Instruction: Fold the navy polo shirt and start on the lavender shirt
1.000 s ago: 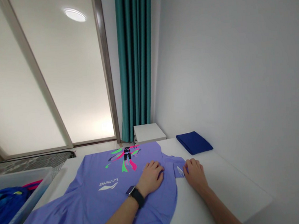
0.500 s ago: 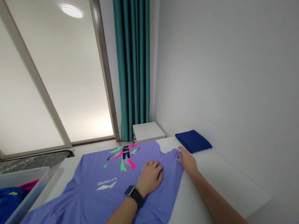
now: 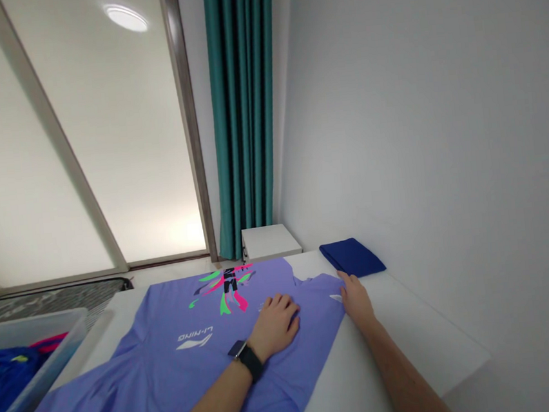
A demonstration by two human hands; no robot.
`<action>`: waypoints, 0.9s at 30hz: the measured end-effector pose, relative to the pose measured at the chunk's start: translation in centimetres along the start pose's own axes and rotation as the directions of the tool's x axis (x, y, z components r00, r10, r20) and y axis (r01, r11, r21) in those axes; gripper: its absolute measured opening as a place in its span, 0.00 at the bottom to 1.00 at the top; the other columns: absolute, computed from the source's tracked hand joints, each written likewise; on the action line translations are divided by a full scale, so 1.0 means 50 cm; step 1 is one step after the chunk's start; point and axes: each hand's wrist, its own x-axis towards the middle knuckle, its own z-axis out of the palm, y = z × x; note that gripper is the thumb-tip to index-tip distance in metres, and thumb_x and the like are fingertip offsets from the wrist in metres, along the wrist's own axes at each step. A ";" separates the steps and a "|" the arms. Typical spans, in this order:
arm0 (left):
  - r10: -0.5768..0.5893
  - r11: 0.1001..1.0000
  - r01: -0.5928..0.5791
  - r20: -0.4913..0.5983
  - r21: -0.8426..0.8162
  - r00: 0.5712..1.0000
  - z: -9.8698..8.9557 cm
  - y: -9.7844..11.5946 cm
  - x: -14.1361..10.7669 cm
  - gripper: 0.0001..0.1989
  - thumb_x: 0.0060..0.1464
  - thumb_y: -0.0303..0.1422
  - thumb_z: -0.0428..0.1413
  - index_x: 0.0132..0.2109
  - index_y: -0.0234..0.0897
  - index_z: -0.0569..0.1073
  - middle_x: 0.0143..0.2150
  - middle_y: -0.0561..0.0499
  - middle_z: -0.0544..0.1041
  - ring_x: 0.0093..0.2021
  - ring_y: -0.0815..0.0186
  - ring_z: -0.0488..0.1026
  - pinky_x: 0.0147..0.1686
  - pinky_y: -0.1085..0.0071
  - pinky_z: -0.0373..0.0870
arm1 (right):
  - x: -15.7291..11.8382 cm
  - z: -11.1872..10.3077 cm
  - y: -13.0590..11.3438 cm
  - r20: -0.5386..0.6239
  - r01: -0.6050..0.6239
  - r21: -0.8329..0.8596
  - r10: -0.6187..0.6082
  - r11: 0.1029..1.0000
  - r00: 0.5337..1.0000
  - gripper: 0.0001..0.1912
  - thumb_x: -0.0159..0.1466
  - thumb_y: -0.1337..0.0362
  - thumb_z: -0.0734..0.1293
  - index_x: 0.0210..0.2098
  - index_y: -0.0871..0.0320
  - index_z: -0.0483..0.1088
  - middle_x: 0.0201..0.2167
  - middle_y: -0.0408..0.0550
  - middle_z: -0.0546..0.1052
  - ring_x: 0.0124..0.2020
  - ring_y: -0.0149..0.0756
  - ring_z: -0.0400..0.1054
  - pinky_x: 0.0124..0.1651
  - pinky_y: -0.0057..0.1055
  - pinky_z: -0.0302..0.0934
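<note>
A lavender Li-Ning T-shirt [image 3: 169, 320] lies spread on the white table [image 3: 412, 329], its print of green, pink and black strokes at the far side. My left hand [image 3: 276, 325], with a black-strapped watch on the wrist, rests flat on the shirt's middle, holding nothing. At the shirt's right side, my right hand [image 3: 356, 298] has its fingers at the edge of the sleeve [image 3: 325, 298] and appears to pinch the cloth. A small white mark shows on that sleeve. Part of the shirt runs out of view at the bottom left.
A folded navy cloth [image 3: 352, 257] lies at the table's far right corner, beside the white wall [image 3: 416, 121]. A translucent plastic bin [image 3: 48, 377] holding blue and pink clothes stands at the left. Behind the table are a white cabinet [image 3: 268, 242] and a teal curtain [image 3: 243, 105].
My right hand has moved outward to the right and drawn the sleeve flatter across the table. My left hand stays in place on the shirt.
</note>
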 end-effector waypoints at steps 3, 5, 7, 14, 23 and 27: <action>-0.016 1.000 0.015 0.012 0.023 1.000 -0.002 0.009 0.001 0.12 0.63 0.37 0.49 0.50 0.41 0.70 0.49 0.46 0.71 0.51 0.56 0.65 0.50 0.58 0.62 | -0.011 -0.014 -0.038 -0.082 0.075 -0.035 -0.078 0.997 0.994 0.23 0.65 0.72 0.54 0.58 0.61 0.67 0.49 0.59 0.72 0.50 0.46 0.65 0.54 0.39 0.57; -0.051 0.998 0.051 0.015 0.034 0.999 -0.003 0.022 0.000 0.15 0.63 0.41 0.48 0.52 0.41 0.69 0.50 0.44 0.71 0.51 0.54 0.66 0.49 0.56 0.62 | -0.023 -0.012 -0.073 -0.094 0.177 0.028 -0.174 0.984 0.980 0.23 0.66 0.72 0.53 0.57 0.60 0.67 0.50 0.58 0.72 0.51 0.44 0.65 0.56 0.38 0.57; -0.101 0.994 0.100 0.014 0.038 0.995 -0.003 0.040 -0.005 0.19 0.64 0.45 0.46 0.53 0.38 0.69 0.50 0.42 0.72 0.51 0.52 0.66 0.50 0.54 0.63 | -0.036 -0.003 -0.103 -0.052 0.289 0.112 -0.285 0.951 0.957 0.23 0.67 0.71 0.51 0.56 0.59 0.68 0.50 0.56 0.73 0.52 0.42 0.64 0.57 0.37 0.56; -0.177 0.983 0.175 0.040 0.057 0.983 0.014 0.104 -0.027 0.31 0.60 0.52 0.46 0.58 0.32 0.68 0.57 0.35 0.70 0.59 0.44 0.62 0.60 0.39 0.51 | -0.058 0.024 -0.112 0.177 0.341 0.078 -0.350 0.937 0.920 0.26 0.69 0.60 0.52 0.65 0.60 0.59 0.66 0.55 0.61 0.67 0.43 0.51 0.67 0.47 0.45; -0.009 0.996 0.020 0.124 -0.085 0.992 0.013 0.119 -0.081 0.38 0.61 0.56 0.39 0.70 0.37 0.52 0.70 0.40 0.54 0.70 0.46 0.46 0.65 0.39 0.38 | -0.065 0.006 -0.113 0.314 0.308 -0.005 -0.291 0.951 0.904 0.30 0.70 0.56 0.51 0.69 0.58 0.50 0.70 0.50 0.48 0.71 0.43 0.39 0.68 0.50 0.35; 0.102 0.983 -0.072 0.183 -0.167 0.978 -0.006 0.116 -0.098 0.36 0.64 0.54 0.37 0.70 0.36 0.51 0.71 0.42 0.52 0.71 0.53 0.45 0.68 0.49 0.39 | -0.071 0.005 -0.111 0.310 0.298 -0.019 -0.278 0.954 0.909 0.31 0.70 0.54 0.51 0.69 0.59 0.49 0.70 0.51 0.47 0.71 0.44 0.39 0.68 0.51 0.34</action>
